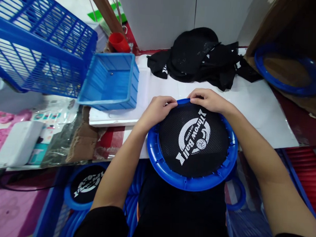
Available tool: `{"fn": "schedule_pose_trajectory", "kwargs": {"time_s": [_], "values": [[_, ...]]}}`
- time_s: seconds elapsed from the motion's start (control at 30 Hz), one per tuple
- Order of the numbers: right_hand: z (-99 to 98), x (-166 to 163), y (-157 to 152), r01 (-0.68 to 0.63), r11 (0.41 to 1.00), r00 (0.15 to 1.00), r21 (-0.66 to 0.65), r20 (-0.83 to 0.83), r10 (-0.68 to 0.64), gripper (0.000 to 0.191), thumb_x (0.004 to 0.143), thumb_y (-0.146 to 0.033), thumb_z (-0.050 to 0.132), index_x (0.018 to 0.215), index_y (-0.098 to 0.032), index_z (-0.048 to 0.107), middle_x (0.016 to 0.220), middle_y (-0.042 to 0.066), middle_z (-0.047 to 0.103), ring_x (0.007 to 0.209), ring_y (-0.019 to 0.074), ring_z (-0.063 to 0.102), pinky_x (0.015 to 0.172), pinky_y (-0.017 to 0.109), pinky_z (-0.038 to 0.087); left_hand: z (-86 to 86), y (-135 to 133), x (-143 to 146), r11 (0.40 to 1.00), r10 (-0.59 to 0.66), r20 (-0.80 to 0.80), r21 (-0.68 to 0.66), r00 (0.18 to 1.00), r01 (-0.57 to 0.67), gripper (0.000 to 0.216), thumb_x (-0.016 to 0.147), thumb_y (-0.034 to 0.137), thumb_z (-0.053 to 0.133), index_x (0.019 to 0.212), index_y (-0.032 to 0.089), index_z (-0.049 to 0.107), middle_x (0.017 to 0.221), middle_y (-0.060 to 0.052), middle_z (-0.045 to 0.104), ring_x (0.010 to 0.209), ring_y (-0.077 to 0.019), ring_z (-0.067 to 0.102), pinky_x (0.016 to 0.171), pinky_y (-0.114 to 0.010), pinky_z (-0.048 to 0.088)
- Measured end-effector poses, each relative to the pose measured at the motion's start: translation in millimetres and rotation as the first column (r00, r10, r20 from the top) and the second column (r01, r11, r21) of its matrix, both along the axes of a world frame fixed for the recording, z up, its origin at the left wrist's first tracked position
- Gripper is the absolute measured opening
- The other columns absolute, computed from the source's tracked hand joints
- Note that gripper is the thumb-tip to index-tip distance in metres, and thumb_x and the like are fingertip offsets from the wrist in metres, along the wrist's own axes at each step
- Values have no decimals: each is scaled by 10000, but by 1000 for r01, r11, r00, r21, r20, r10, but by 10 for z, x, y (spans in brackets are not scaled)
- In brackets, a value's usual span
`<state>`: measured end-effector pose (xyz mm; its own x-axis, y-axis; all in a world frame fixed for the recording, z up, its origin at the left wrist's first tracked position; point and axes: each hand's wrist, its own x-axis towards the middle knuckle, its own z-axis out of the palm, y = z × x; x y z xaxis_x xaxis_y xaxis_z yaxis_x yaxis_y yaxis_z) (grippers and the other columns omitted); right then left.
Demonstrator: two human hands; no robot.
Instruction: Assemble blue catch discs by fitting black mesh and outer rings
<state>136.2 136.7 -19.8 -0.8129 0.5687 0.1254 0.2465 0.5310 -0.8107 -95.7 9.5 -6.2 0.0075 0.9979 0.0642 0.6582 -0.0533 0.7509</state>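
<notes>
A round blue plastic ring [161,160] with black mesh [190,144] stretched over it rests against my lap and the table edge. The mesh carries a white "Throw Ball" print. My left hand [158,109] pinches the mesh edge at the far rim, fingers closed. My right hand [208,99] grips the same far rim just to the right, fingers curled over the mesh and ring. Both hands almost touch each other.
A pile of black mesh pieces [199,59] lies on the white table [263,112] behind the ring. Blue baskets [109,81] stand at left, with a red cup [118,41]. An empty blue ring [288,68] sits at right. A finished disc [84,187] lies below left.
</notes>
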Motion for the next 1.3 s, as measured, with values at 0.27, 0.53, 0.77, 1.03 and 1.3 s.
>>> {"fn": "schedule_pose_trajectory", "kwargs": {"time_s": [0.27,0.53,0.77,1.03,1.3], "values": [[41,42,29,-32,998,999,-55,30,34,174,929,-399,716,854,-245,751,1125,68,803,1049,272,701,1022,463,542,23,44,-24,998,21,67,-64,998,-17,154,920,258,710,908,191,848,955,-68,845,926,-234,746,940,-381,575],[33,54,41,-45,998,994,-33,97,48,222,949,-455,721,881,-247,758,1043,58,795,992,255,690,981,444,546,-12,34,-37,999,26,109,-38,994,-22,294,895,239,750,1166,161,832,1003,-79,836,943,-222,747,974,-397,602],[23,95,50,-39,999,994,-15,103,41,251,945,-471,708,824,-251,723,1031,69,785,991,269,682,976,461,542,-46,-6,59,997,28,36,74,999,-30,166,933,217,712,1031,214,845,1039,-64,846,984,-227,764,966,-387,607],[137,111,-12,-42,999,990,17,134,40,333,998,-522,626,874,-242,758,974,55,777,923,243,672,900,404,534,-7,12,80,992,-105,-16,71,994,106,204,992,258,632,1046,218,824,1097,-66,839,1037,-226,752,981,-371,577],[121,-2,-171,-141,976,989,163,76,130,143,939,-339,671,889,-224,741,1082,79,779,1037,265,680,981,414,499,-48,89,177,964,-227,-114,117,967,240,152,962,277,654,965,212,792,996,-54,808,969,-234,709,978,-400,524]]}}
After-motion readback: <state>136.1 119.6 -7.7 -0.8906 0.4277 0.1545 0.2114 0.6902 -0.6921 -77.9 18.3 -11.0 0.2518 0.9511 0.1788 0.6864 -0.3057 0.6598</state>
